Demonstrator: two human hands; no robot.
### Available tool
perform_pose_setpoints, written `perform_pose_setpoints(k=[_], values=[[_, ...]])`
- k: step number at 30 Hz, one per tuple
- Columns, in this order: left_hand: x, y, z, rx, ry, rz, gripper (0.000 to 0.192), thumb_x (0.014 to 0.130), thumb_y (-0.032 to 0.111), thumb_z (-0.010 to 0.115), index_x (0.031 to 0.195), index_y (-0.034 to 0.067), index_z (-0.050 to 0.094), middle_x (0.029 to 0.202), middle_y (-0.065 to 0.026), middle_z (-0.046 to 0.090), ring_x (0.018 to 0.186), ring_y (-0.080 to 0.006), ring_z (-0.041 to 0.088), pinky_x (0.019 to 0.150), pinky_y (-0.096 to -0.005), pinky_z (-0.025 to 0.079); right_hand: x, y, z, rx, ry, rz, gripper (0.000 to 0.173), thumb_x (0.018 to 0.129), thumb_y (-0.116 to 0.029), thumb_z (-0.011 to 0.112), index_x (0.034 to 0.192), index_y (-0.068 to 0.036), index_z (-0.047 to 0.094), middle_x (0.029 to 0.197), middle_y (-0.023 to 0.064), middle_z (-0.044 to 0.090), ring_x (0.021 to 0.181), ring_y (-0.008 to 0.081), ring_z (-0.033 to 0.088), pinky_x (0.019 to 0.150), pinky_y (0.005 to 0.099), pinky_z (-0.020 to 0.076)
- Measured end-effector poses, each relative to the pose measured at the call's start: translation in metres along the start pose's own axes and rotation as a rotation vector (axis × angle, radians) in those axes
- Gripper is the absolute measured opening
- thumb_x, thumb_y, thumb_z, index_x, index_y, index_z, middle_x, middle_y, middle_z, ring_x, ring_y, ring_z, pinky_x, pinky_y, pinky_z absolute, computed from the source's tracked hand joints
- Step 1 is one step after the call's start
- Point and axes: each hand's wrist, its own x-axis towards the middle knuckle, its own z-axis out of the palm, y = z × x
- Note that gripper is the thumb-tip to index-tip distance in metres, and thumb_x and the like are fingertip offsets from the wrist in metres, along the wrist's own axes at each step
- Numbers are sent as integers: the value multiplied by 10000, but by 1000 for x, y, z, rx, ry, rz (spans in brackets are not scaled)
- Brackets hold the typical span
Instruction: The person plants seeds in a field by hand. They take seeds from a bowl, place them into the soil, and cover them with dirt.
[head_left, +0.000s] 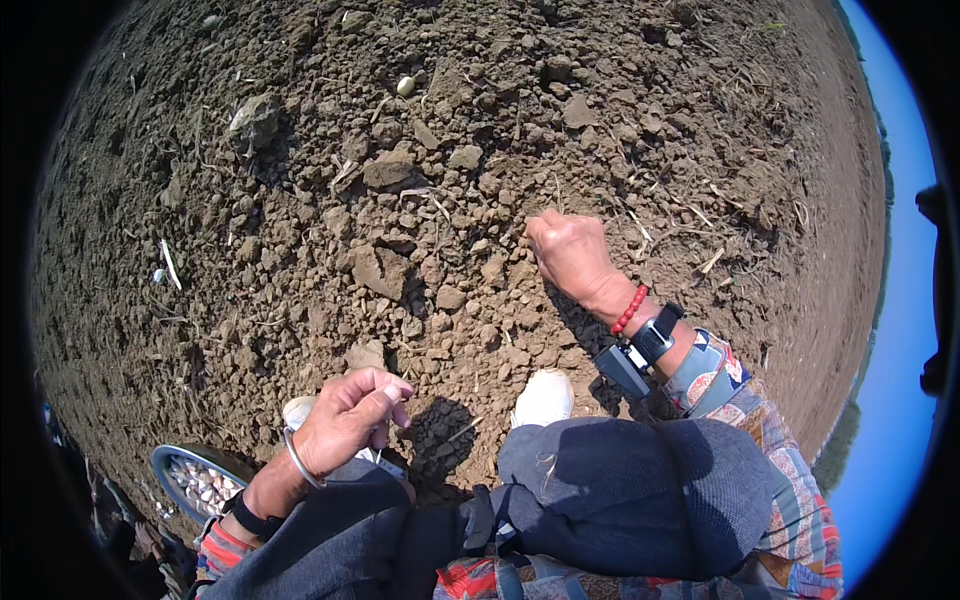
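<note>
My right hand (576, 251) is low over the cloddy soil (465, 322), with its fingertips down against the dirt. Its fingers are bunched, and the back of the hand hides whatever may be between them. Above my left knee hovers my left hand (345, 420), fingers curled in and thumb near the index finger. I cannot make out anything in it. Beside my left forearm, a metal bowl (161, 469) holds several garlic cloves (201, 486). One pale round object (406, 86), perhaps a clove, lies on the soil farther ahead.
Large clods (380, 271) and dry straw (171, 264) are scattered over the ground. My white shoes (544, 397) rest on the soil below my hands. A device (622, 369) is strapped to my right wrist. Dark, unclear shapes fill the lower left rim.
</note>
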Motion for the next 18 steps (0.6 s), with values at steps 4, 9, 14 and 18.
perform_pose_setpoints(k=[4, 9, 14, 18], values=[[5, 2, 2, -28, -39, 5, 289, 1067, 311, 546, 1136, 53, 658, 854, -43, 703, 581, -70, 587, 517, -216, 451, 0, -1, 2, -42, -38, -50, 43, 743, -31, 653, 761, -69, 644, 760, 104, 663, 697, 253, 704, 609, 364, 587], [17, 8, 8, -77, -47, -34, 327, 1076, 334, 506, 1143, 50, 654, 865, -39, 708, 585, -76, 591, 484, -197, 417, 4, -3, 7, -72, -50, -87, 42, 744, -46, 660, 777, -72, 653, 771, 106, 674, 749, 232, 715, 648, 355, 585], [25, 14, 12, -193, -63, 0, 451, 1079, 430, 450, 1174, 18, 609, 906, -78, 697, 595, -105, 576, 482, -198, 399, 8, 8, -12, 16, -180, 23, 112, 759, 17, 639, 818, -78, 650, 790, 102, 694, 701, 240, 706, 616, 354, 590], [28, 11, 13, -287, -81, 26, 500, 1091, 450, 391, 1221, 19, 609, 964, -71, 707, 637, -97, 572, 514, -216, 415, -4, -13, -43, 334, 83, 210, 197, 912, -95, 650, 1095, -97, 721, 939, 99, 753, 765, 245, 735, 680, 372, 613]])
